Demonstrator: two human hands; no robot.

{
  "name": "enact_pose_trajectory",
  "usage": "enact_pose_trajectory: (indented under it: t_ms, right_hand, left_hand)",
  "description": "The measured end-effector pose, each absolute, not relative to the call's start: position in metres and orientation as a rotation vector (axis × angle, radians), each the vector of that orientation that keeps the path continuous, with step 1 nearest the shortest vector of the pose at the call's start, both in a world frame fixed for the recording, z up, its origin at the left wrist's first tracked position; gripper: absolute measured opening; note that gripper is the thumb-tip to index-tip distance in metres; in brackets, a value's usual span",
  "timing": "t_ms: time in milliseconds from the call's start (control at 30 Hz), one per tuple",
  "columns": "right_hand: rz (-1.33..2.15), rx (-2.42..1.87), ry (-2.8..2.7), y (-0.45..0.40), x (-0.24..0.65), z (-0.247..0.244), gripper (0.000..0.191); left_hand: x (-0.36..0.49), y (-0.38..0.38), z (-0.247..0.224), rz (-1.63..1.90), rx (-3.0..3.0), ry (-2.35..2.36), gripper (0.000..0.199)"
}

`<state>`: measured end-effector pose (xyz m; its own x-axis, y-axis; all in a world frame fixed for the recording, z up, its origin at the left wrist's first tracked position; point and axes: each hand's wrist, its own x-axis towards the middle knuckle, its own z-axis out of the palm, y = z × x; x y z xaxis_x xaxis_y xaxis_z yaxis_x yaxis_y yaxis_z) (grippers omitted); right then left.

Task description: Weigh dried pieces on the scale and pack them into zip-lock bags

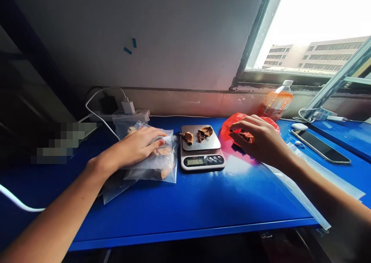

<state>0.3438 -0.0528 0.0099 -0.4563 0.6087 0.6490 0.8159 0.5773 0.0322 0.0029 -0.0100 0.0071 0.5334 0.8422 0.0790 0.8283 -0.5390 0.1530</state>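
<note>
A small digital scale (203, 163) stands on the blue table (185, 205), its display lit. On its metal plate lie a light brown piece (189, 138) at the left and a darker curled piece (205, 132) at the right. My left hand (142, 145) rests over clear plastic bags (145, 174) with brown pieces inside; its fingers are apart and hold nothing. Over the open red plastic bag (236, 120) is my right hand (255, 135), fingers spread at its mouth, with dark pieces beneath them.
An orange drink bottle (279, 100) stands by the window. At the right lie a phone (321, 146), a white case (299, 127) and flat clear bags (327, 174). Behind the left bags, a white charger (128, 106) sits in a power strip (142, 114), its cable running left.
</note>
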Motion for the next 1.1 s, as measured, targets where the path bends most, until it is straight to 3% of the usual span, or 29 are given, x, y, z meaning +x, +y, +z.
enact_pose_trajectory:
  t_ms: [233,500,800,967,1100]
  right_hand:
    - [-0.558,-1.389,-1.979,-0.103,0.421,-0.026,0.012]
    - [-0.234,-1.573,-2.155,-0.09,0.462,-0.075,0.016]
    - [-0.591,-1.621,-1.794,-0.057,0.428,-0.017,0.021]
    - [-0.405,-1.741,-2.183,-0.004,0.391,-0.009,0.023]
    - [-0.365,-1.494,-2.29,0.016,0.391,-0.03,0.02]
  left_hand:
    - [0.057,-0.002,0.02,0.109,2.828,1.218,0.04]
    - [0.078,0.012,0.014,0.145,2.788,1.103,0.04]
    - [0.057,0.014,0.016,0.416,2.637,1.352,0.042]
    - [0.047,-0.005,0.005,0.467,2.665,1.358,0.041]
    - [0.038,-0.012,-0.002,0.424,2.702,1.257,0.04]
